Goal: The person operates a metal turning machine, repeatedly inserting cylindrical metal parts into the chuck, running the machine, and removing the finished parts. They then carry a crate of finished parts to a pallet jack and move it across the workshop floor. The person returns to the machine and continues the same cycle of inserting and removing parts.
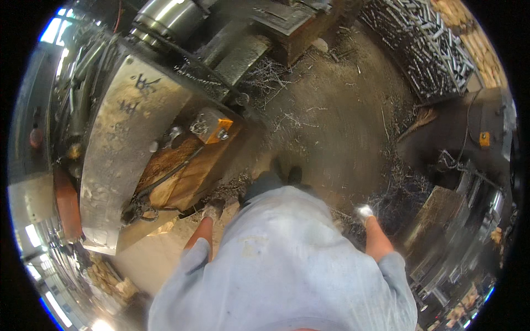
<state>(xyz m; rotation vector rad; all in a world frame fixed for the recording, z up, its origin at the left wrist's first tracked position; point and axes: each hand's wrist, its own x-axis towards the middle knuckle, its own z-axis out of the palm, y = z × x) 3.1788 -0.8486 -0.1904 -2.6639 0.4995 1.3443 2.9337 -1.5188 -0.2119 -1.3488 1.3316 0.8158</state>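
My left hand [213,209] hangs low at my left side, in what looks like a dirty pale glove. It is nearest to the wooden boards [176,182] beside the machine, and I cannot make out anything in it. On the other side, my right hand [364,212] hangs away from my body, a bright whitish blur that also looks gloved. Its fingers do not show clearly. Beyond it lie the metal shavings [403,193] on the floor. Both forearms are bare below the sleeves of a light blue shirt [276,248].
To the left stands a large machine with a worn, pale metal panel [130,121], and a metal cylinder [168,16] behind it. An orange-faced box [215,129] sits by the boards. A bin of metal pins [430,49] stands far right. Curly shavings litter the floor [331,121].
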